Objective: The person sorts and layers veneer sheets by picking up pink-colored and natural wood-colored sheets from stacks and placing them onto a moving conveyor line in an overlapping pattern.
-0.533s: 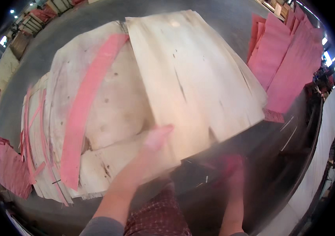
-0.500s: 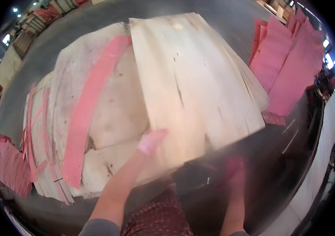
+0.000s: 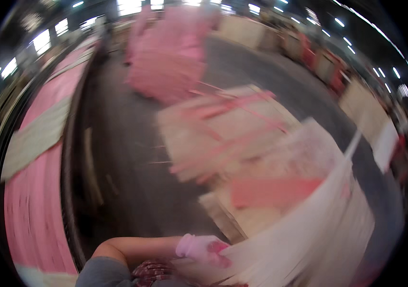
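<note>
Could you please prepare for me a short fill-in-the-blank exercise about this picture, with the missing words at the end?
The left hand holds a large pale sheet and wears a ____.
The left sleeve has a plain ____ colour.
At the picture's left, a narrow pale sheet lies across long ____ sheets.
From the left hand, the wide reddish strip lies toward the picture's upper ____.

Missing words: glove; grey; pink; right.

No text, labels, brands, numbers or signs readable; much blurred.
</note>
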A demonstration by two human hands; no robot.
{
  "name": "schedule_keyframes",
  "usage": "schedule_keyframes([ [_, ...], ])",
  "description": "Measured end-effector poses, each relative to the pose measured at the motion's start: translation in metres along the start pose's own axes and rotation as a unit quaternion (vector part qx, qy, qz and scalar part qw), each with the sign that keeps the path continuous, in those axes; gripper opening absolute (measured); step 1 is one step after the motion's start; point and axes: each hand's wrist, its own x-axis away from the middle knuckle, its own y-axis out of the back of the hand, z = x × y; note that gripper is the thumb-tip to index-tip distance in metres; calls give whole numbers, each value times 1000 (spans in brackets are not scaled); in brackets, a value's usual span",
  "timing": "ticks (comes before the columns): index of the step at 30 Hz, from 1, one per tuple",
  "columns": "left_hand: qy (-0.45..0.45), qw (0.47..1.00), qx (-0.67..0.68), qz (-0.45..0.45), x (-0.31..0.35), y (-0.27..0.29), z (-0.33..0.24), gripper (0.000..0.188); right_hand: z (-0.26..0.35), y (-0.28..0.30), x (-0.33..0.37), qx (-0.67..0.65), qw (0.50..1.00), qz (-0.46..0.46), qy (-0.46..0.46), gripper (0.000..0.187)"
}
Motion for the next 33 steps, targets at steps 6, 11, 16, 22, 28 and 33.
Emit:
schedule_keyframes([
  [6, -257, 952, 103, -132, 196, 34, -2, 39, 1, -238, 98, 100, 972, 215, 9, 23],
  [11, -297, 929, 39, -219, 312, 143, 39, 36, -57, -386, 150, 113, 949, 293, 5, 24],
  [16, -207, 817, 87, -531, 423, 240, 44, 24, -135, -542, 179, 136, 924, 357, -12, 25],
  [22, -316, 627, 227, -675, 538, 344, 64, 28, -217, -740, 259, 195, 873, 444, -46, 26],
  [28, -262, 465, 203, -821, 627, 418, 110, 28, -336, -905, 331, 237, 818, 519, -78, 26],
  [33, -304, 376, 188, -855, 725, 507, 145, 29, -449, -1031, 394, 227, 791, 558, -107, 27],
])
